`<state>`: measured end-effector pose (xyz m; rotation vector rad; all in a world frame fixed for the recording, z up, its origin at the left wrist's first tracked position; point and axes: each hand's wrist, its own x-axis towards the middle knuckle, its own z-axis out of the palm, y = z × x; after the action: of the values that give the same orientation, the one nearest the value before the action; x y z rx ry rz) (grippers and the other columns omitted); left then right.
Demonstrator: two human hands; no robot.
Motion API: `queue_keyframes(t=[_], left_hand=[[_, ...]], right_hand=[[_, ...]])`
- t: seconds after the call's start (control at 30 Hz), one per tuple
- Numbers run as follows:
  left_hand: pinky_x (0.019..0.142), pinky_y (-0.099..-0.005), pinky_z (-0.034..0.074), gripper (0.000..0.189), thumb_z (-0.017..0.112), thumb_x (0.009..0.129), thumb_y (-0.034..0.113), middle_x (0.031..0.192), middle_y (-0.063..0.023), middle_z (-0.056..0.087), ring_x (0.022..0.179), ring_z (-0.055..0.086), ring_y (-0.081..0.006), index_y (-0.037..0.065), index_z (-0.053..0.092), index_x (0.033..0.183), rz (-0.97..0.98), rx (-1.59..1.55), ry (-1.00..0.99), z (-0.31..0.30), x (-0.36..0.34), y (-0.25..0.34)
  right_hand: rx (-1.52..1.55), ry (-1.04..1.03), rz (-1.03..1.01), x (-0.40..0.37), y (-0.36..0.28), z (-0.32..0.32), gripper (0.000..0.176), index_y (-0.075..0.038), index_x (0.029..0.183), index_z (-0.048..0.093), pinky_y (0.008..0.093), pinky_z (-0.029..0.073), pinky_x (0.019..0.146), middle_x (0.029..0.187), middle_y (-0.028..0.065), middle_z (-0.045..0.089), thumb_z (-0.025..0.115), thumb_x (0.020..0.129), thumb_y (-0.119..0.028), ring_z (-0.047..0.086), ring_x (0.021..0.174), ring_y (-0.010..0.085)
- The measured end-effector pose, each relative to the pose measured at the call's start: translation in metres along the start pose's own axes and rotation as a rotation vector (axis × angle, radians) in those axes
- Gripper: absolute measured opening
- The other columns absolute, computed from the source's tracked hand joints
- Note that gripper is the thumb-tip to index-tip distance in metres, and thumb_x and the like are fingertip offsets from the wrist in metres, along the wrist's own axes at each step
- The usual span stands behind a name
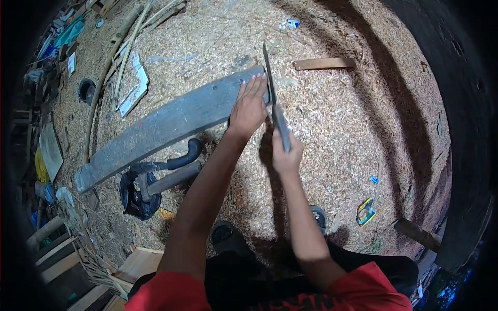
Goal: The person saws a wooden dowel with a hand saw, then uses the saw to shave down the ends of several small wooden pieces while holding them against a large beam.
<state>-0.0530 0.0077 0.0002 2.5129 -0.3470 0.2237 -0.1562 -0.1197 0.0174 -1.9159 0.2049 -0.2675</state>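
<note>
A long, thick grey plank (pixel 171 122) lies slanting over the wood shavings, its upper end near the middle of the view. My left hand (pixel 250 106) rests flat on that end, fingers stretched out towards the far edge. In my right hand (pixel 287 153) is the straight handle of a machete (pixel 268 72), fingers wrapped round it. Its narrow dark blade points away from me, right at the plank's end. Below the plank lie a tool with a curved black handle (pixel 191 154) and a hammer (pixel 174 182), overlapping a crumpled black container (pixel 136 199).
Shavings cover the ground (pixel 332 140). A short wood strip (pixel 325 63) lies at upper right, a yellow packet (pixel 365 212) at lower right. Left of the plank are a long pole (pixel 104 78), a white broken board (pixel 136 88) and a dark bucket (pixel 87 90). My feet are below.
</note>
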Motion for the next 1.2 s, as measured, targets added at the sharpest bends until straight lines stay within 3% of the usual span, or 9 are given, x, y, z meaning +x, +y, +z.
queue_keyframes(t=[0.03, 0.2, 0.33, 0.47, 0.67, 0.83, 0.93, 0.97, 1.2], left_hand=[[0.121, -0.0450, 0.021, 0.053, 0.042, 0.090, 0.002, 0.149, -0.0207, 0.041, 0.142, 0.034, -0.0318, -0.002, 0.041, 0.143, -0.002, -0.018, -0.002, 0.000, 0.000, 0.001], [0.121, -0.0448, 0.020, 0.054, 0.042, 0.090, 0.000, 0.150, -0.0207, 0.040, 0.143, 0.034, -0.0324, -0.001, 0.040, 0.144, -0.002, -0.017, -0.016, 0.000, 0.003, 0.000], [0.120, -0.0451, 0.023, 0.053, 0.041, 0.091, 0.001, 0.150, -0.0206, 0.040, 0.142, 0.034, -0.0330, -0.001, 0.040, 0.144, 0.005, -0.028, 0.005, -0.002, 0.003, 0.000], [0.120, -0.0452, 0.023, 0.052, 0.042, 0.091, 0.000, 0.149, -0.0205, 0.041, 0.142, 0.035, -0.0331, -0.001, 0.041, 0.143, 0.005, -0.005, -0.003, -0.001, 0.003, 0.000], [0.120, -0.0448, 0.023, 0.053, 0.042, 0.090, 0.000, 0.149, -0.0214, 0.041, 0.142, 0.035, -0.0330, -0.002, 0.040, 0.143, 0.011, -0.021, 0.009, -0.001, 0.001, 0.000], [0.120, -0.0449, 0.023, 0.052, 0.042, 0.090, -0.001, 0.148, -0.0223, 0.042, 0.141, 0.036, -0.0335, -0.002, 0.041, 0.143, 0.022, -0.007, 0.011, -0.003, 0.004, 0.001], [0.120, -0.0440, 0.023, 0.054, 0.044, 0.089, 0.000, 0.148, -0.0217, 0.042, 0.141, 0.035, -0.0323, -0.002, 0.041, 0.143, 0.021, 0.020, 0.011, 0.000, 0.006, -0.001], [0.121, -0.0433, 0.022, 0.057, 0.046, 0.087, 0.001, 0.149, -0.0210, 0.041, 0.142, 0.035, -0.0311, -0.002, 0.040, 0.143, 0.014, 0.032, 0.001, -0.001, 0.005, -0.001], [0.121, -0.0429, 0.022, 0.057, 0.046, 0.088, 0.001, 0.150, -0.0193, 0.040, 0.142, 0.034, -0.0306, -0.001, 0.039, 0.144, 0.012, 0.025, -0.018, -0.002, 0.004, 0.001]], right_hand=[[0.074, -0.014, 0.091, 0.010, 0.000, 0.003, 0.028, -0.001, 0.067, 0.055, 0.0292, 0.036, 0.047, 0.054, 0.0011, 0.046, 0.064, 0.090, -0.014, 0.044, 0.050, 0.0084], [0.110, 0.025, 0.095, -0.044, 0.009, -0.017, 0.024, -0.001, 0.070, 0.059, 0.0270, 0.039, 0.048, 0.054, 0.0010, 0.049, 0.067, 0.088, -0.015, 0.046, 0.051, 0.0063], [0.103, -0.006, 0.063, 0.012, 0.000, 0.001, 0.024, -0.001, 0.070, 0.058, 0.0281, 0.036, 0.047, 0.053, 0.0000, 0.046, 0.066, 0.089, -0.012, 0.043, 0.050, 0.0061], [0.035, 0.010, 0.043, -0.030, -0.001, -0.015, 0.024, -0.001, 0.069, 0.057, 0.0294, 0.033, 0.046, 0.054, -0.0001, 0.044, 0.067, 0.088, -0.011, 0.041, 0.050, 0.0067], [0.100, -0.025, 0.050, 0.011, 0.007, -0.004, 0.022, 0.000, 0.076, 0.062, 0.0286, 0.034, 0.048, 0.056, 0.0002, 0.048, 0.065, 0.091, -0.016, 0.043, 0.053, 0.0064], [0.138, 0.006, 0.087, -0.042, 0.005, -0.024, 0.023, 0.000, 0.076, 0.062, 0.0286, 0.036, 0.049, 0.057, 0.0010, 0.048, 0.064, 0.092, -0.016, 0.041, 0.054, 0.0069], [-0.037, -0.035, 0.072, -0.007, 0.007, -0.016, 0.022, 0.000, 0.077, 0.064, 0.0278, 0.037, 0.051, 0.058, 0.0014, 0.049, 0.065, 0.092, -0.016, 0.043, 0.055, 0.0072], [0.079, -0.048, 0.114, 0.009, 0.005, -0.009, 0.021, -0.001, 0.079, 0.064, 0.0274, 0.038, 0.052, 0.059, 0.0020, 0.051, 0.066, 0.091, -0.017, 0.044, 0.056, 0.0076], [0.064, 0.014, 0.041, -0.038, 0.017, -0.018, 0.016, 0.003, 0.090, 0.070, 0.0258, 0.040, 0.054, 0.061, 0.0016, 0.053, 0.065, 0.090, -0.013, 0.050, 0.058, 0.0074]])
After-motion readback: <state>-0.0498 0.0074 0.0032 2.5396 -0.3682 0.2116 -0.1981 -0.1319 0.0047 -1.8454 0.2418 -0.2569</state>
